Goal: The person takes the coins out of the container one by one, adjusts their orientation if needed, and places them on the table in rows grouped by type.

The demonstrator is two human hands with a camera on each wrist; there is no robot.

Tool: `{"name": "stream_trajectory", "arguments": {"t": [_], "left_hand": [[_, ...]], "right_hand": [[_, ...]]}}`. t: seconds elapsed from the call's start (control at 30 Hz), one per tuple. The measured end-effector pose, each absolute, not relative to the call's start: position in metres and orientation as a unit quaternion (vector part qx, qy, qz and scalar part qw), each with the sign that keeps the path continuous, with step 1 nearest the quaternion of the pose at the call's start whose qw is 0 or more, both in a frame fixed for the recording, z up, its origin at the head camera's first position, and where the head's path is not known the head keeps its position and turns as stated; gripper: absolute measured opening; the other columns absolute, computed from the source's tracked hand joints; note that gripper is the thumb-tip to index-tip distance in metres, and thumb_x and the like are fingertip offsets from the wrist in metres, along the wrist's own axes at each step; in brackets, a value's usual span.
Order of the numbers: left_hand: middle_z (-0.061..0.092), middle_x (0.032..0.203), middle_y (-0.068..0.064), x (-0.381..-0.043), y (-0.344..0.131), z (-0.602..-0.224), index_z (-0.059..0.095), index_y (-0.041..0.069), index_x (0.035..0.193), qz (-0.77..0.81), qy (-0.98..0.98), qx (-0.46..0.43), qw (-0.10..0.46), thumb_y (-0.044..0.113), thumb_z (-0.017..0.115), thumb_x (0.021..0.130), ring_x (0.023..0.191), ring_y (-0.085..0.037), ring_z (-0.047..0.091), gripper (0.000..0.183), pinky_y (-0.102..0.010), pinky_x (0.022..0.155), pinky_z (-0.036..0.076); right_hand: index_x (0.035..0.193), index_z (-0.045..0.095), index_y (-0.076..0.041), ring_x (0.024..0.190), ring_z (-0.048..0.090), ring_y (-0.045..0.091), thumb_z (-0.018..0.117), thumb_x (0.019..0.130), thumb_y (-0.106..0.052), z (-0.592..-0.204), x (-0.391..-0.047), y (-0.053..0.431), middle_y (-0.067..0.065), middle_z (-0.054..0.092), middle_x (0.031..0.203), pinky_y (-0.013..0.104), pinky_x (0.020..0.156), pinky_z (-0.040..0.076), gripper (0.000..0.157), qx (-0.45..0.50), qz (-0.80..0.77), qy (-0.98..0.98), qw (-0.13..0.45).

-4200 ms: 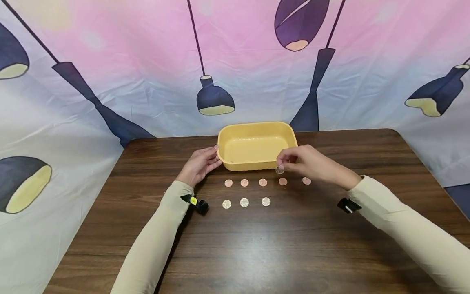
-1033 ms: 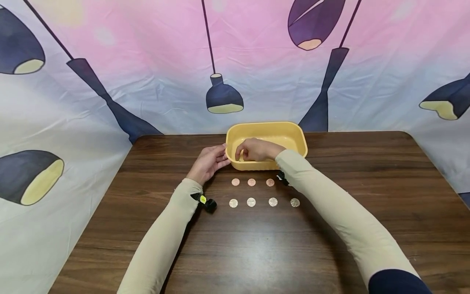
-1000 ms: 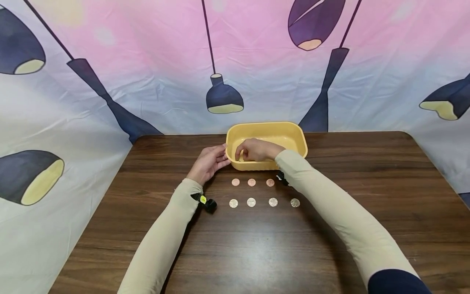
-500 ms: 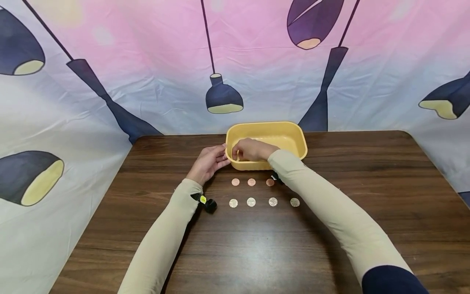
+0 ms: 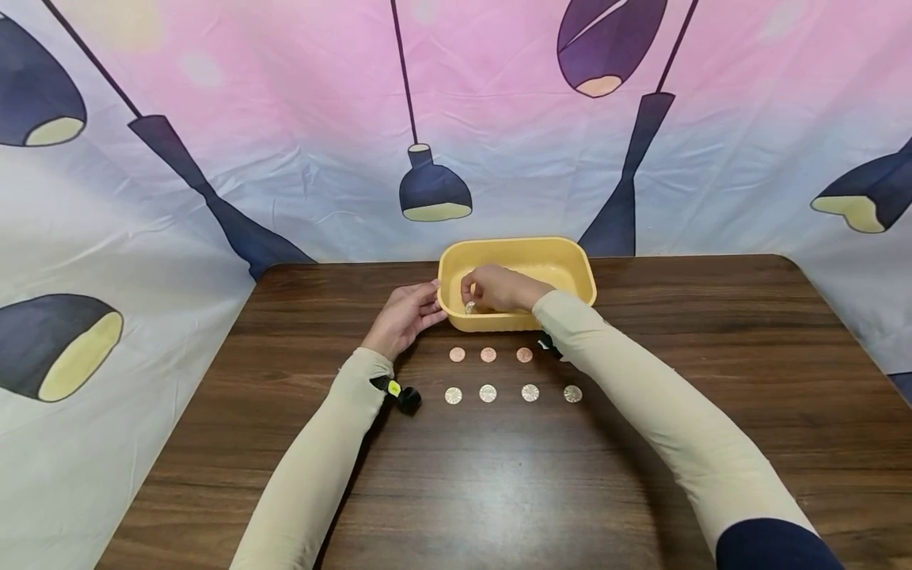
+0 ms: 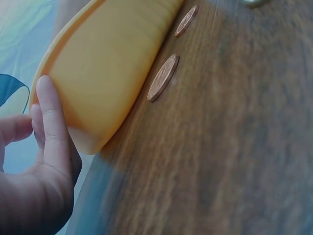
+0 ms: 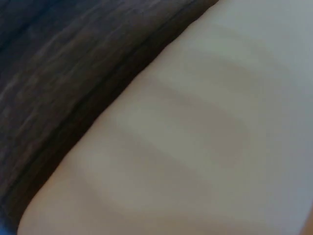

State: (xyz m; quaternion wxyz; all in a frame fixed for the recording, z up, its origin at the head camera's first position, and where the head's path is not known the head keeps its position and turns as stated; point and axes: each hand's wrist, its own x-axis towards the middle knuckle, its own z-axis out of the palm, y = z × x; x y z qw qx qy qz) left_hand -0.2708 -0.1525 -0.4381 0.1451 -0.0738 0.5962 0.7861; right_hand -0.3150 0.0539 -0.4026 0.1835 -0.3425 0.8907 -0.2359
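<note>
A yellow plastic basin stands at the back of the table. My right hand reaches into its front left part, thumb and index finger pinching a silver-coloured coin. The left hand rests its extended fingers against the basin's left outer wall, fingertips right at the rim, as the left wrist view also shows. In front of the basin lies a row of copper coins; three of them show. Closer to me is a row of several silver-coloured coins. A sleeve fills most of the right wrist view, hiding the hand there.
The dark wooden table ends at a back edge just behind the basin. Beyond hangs a cloth printed with lamps. The right forearm crosses the table to the right of the coins, shading the wood beside it.
Earlier the right hand pinched a silver coin outside the basin's front right; a further silver coin now lies in the near row. The hand moved left into the basin, where a coin now shows between its fingers.
</note>
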Motion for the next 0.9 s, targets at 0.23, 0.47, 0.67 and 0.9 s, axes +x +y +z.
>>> {"name": "stream_trajectory", "arguments": {"t": [0.23, 0.47, 0.67, 0.9], "left_hand": [[0.070, 0.089, -0.004, -0.271, -0.151, -0.438, 0.055, -0.007, 0.142, 0.782, 0.600, -0.077, 0.151, 0.016, 0.056, 0.111, 0.080, -0.011, 0.067, 0.039, -0.022, 0.073, 0.062], [0.070, 0.088, -0.004, -0.273, -0.150, -0.437, 0.058, -0.005, 0.136, 0.783, 0.598, -0.079, 0.151, 0.016, 0.057, 0.110, 0.080, -0.011, 0.067, 0.033, -0.022, 0.075, 0.062], [0.069, 0.085, -0.002, -0.272, -0.150, -0.437, 0.063, 0.001, 0.123, 0.782, 0.599, -0.082, 0.151, 0.016, 0.058, 0.110, 0.078, -0.010, 0.067, 0.021, -0.023, 0.076, 0.062], [0.070, 0.085, 0.000, -0.270, -0.152, -0.437, 0.064, 0.003, 0.120, 0.782, 0.600, -0.076, 0.150, 0.016, 0.058, 0.110, 0.079, -0.009, 0.067, 0.018, -0.022, 0.076, 0.062]], "right_hand": [[0.095, 0.072, -0.006, 0.075, 0.062, 0.013, 0.065, 0.094, 0.007, -0.399, -0.312, 0.061, 0.004, 0.073, 0.087, 0.027, 0.072, 0.051, 0.015, -0.353, -0.260, 0.885, 0.156], [0.099, 0.071, -0.002, 0.094, 0.073, 0.023, 0.070, 0.095, 0.002, -0.382, -0.302, 0.074, 0.008, 0.077, 0.097, 0.036, 0.085, 0.058, 0.006, -0.346, -0.307, 0.878, 0.122], [0.107, 0.074, -0.003, 0.096, 0.071, 0.024, 0.073, 0.100, -0.008, -0.364, -0.284, 0.093, 0.009, 0.077, 0.098, 0.039, 0.086, 0.056, 0.008, -0.300, -0.340, 0.886, 0.095], [0.107, 0.075, -0.005, 0.083, 0.068, 0.025, 0.072, 0.101, -0.007, -0.348, -0.263, 0.117, 0.011, 0.075, 0.097, 0.034, 0.070, 0.054, 0.007, -0.255, -0.360, 0.896, 0.053]]}}
